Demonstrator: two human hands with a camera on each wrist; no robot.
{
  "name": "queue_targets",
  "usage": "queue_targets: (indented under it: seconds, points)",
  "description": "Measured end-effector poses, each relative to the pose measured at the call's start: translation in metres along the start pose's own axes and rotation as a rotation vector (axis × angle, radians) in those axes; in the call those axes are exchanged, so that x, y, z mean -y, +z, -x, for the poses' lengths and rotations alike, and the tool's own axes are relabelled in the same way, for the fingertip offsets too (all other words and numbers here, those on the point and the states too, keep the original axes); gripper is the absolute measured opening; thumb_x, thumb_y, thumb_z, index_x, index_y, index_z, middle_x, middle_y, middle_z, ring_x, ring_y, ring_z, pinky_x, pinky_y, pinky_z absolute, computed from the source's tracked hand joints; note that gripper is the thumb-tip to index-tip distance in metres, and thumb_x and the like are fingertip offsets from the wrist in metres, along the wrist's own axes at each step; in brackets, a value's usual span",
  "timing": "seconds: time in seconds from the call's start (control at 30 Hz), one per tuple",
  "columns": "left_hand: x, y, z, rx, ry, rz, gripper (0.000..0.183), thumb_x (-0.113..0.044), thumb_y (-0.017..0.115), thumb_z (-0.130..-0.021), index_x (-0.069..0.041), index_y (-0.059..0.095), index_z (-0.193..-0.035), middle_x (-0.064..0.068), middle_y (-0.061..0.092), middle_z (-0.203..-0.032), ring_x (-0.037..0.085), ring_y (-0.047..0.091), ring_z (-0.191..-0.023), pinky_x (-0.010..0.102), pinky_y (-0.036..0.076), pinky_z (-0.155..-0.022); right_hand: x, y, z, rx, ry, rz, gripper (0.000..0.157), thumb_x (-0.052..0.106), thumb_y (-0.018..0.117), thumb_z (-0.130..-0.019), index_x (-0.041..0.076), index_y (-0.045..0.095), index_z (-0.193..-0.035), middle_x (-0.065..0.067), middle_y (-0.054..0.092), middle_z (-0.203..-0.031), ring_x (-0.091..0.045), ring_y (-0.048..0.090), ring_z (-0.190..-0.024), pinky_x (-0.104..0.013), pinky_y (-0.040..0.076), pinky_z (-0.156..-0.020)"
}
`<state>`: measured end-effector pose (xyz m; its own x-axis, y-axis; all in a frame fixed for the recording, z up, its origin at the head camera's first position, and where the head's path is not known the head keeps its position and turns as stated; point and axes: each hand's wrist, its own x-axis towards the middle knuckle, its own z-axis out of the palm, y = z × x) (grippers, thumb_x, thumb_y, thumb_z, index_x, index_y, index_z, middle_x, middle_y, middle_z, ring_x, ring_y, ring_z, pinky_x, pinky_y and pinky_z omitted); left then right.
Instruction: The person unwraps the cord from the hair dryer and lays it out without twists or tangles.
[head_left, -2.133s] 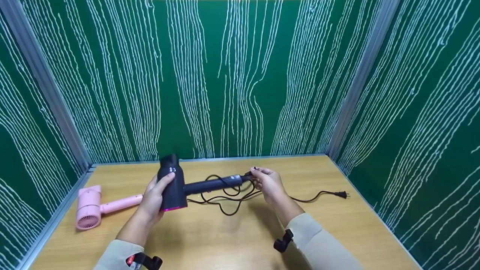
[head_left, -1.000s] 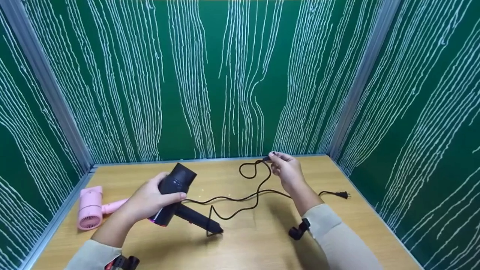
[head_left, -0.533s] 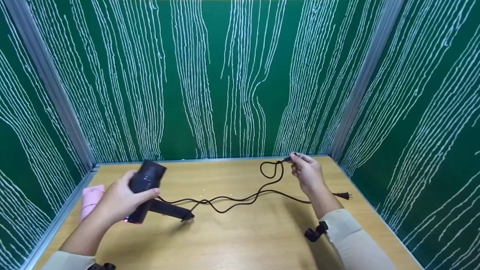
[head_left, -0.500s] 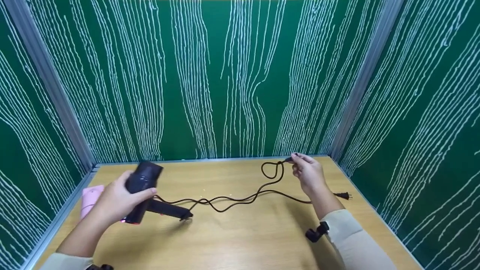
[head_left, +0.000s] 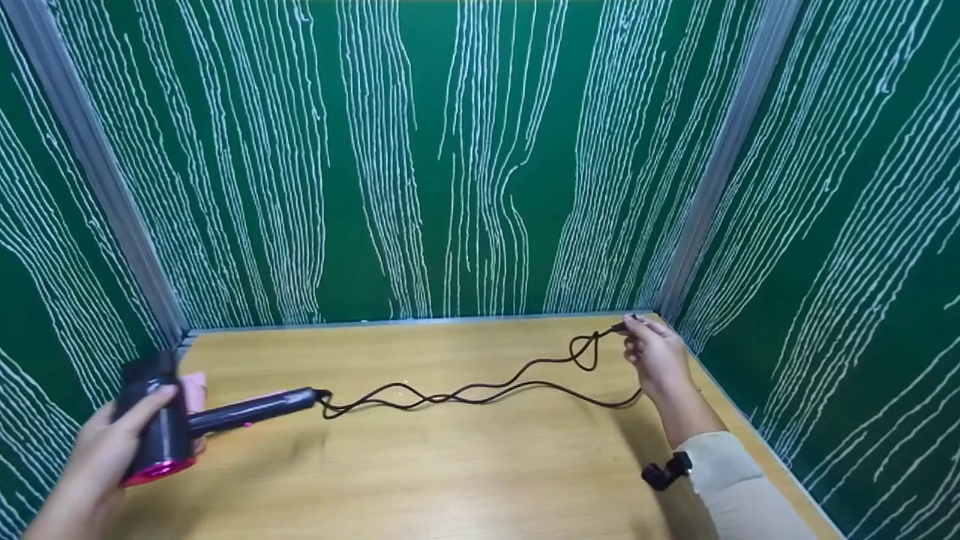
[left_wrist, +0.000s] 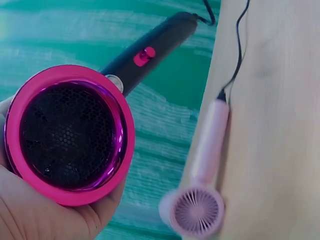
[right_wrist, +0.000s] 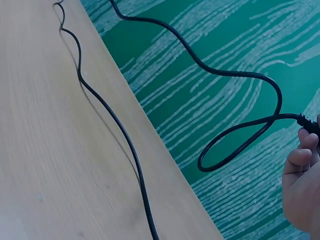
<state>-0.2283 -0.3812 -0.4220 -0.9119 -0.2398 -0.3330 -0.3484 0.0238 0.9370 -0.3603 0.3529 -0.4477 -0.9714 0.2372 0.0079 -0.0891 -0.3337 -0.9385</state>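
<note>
At the left of the head view, my left hand grips a dark hair dryer round its barrel, thumb across the side. The handle points right, and its pink-rimmed air intake faces the left wrist camera. A black cord leaves the handle end and runs right, with a small loop near its far end. There my right hand pinches the cord's plug; its prongs are hidden by the fingers. Behind the dark dryer lies a pink hair dryer, mostly hidden in the head view.
The pink dryer's black cord runs along the wooden table and crosses the dark dryer's cord. It passes behind my right wrist, which hides its plug. Green walls with white wavy lines enclose the back and sides.
My left hand has carried the dark dryer far left, over the pink one, and its handle has swung up. The right hand has drawn the plug right, so the cord has straightened and its loop shrunk.
</note>
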Motion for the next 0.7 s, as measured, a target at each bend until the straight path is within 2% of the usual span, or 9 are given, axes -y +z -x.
queue_targets:
  seconds: [0.03,0.1,0.17,0.27,0.3,0.4,0.53,0.7]
  points:
    - [0.004,-0.008,-0.002,-0.003,-0.022,0.044,0.120,-0.070,0.070,-0.090,-0.018,-0.003,-0.170,-0.006,0.066,-0.108,0.020,0.076,-0.095,0.047,0.065,-0.091,0.001,-0.004,0.000,-0.002,0.005,-0.008,0.010,0.023,0.073,-0.102,0.013,0.070,-0.103,0.003,0.075,-0.083,-0.007,0.054,-0.067,-0.018,0.044,-0.056]
    - [0.011,-0.022,-0.007,-0.004,-0.052,0.084,0.121,-0.071,0.068,-0.091,-0.016,-0.007,-0.170,-0.001,0.066,-0.110,0.020,0.077,-0.091,0.049,0.064,-0.092,0.002,-0.013,0.000,-0.017,0.012,-0.021,0.010,0.023,0.072,-0.102,0.014,0.070,-0.103,0.003,0.074,-0.083,-0.007,0.054,-0.067,-0.018,0.044,-0.055]
    - [0.019,-0.034,-0.012,-0.028,-0.072,0.046,0.124,-0.075,0.062,-0.092,-0.009,-0.010,-0.169,0.009,0.061,-0.122,0.014,0.072,-0.087,0.047,0.065,-0.090,0.004,-0.021,0.001,-0.031,0.018,-0.036,0.009,0.023,0.071,-0.103,0.014,0.071,-0.102,0.003,0.074,-0.083,-0.006,0.054,-0.066,-0.017,0.044,-0.054]
    - [0.031,-0.052,-0.023,-0.003,-0.119,0.015,0.130,-0.079,0.057,-0.092,-0.004,-0.019,-0.166,0.027,0.042,-0.142,0.016,0.070,-0.089,0.048,0.065,-0.091,0.007,-0.032,0.001,-0.056,0.023,-0.065,0.009,0.023,0.070,-0.104,0.015,0.073,-0.101,0.003,0.073,-0.083,-0.006,0.055,-0.066,-0.017,0.045,-0.053]
    - [0.035,-0.057,-0.027,0.008,-0.137,0.008,0.131,-0.080,0.056,-0.092,-0.002,-0.020,-0.165,0.030,0.040,-0.142,0.018,0.070,-0.089,0.049,0.064,-0.092,0.008,-0.036,0.001,-0.064,0.025,-0.076,0.009,0.022,0.069,-0.104,0.015,0.074,-0.101,0.003,0.072,-0.083,-0.006,0.056,-0.066,-0.017,0.045,-0.053]
    - [0.047,-0.073,-0.040,0.050,-0.187,-0.007,0.133,-0.081,0.055,-0.091,0.000,-0.023,-0.163,0.028,0.047,-0.133,0.021,0.071,-0.092,0.049,0.064,-0.094,0.014,-0.047,0.001,-0.078,0.027,-0.119,0.013,0.021,0.067,-0.105,0.014,0.076,-0.099,0.002,0.071,-0.083,-0.007,0.055,-0.066,-0.018,0.045,-0.053]
    - [0.059,-0.086,-0.050,0.094,-0.246,-0.030,0.136,-0.083,0.055,-0.090,0.000,-0.026,-0.161,0.028,0.049,-0.129,0.026,0.070,-0.096,0.049,0.063,-0.096,0.021,-0.064,0.003,-0.110,0.037,-0.187,0.015,0.021,0.068,-0.104,0.011,0.076,-0.097,0.000,0.068,-0.082,-0.009,0.054,-0.067,-0.021,0.044,-0.053]
    - [0.065,-0.091,-0.052,0.133,-0.293,-0.111,0.139,-0.087,0.050,-0.089,0.005,-0.028,-0.158,0.035,0.044,-0.132,0.033,0.067,-0.101,0.051,0.062,-0.098,0.032,-0.090,0.006,-0.189,0.088,-0.288,0.014,0.024,0.076,-0.099,0.011,0.078,-0.102,-0.002,0.066,-0.085,-0.011,0.055,-0.071,-0.025,0.049,-0.055]
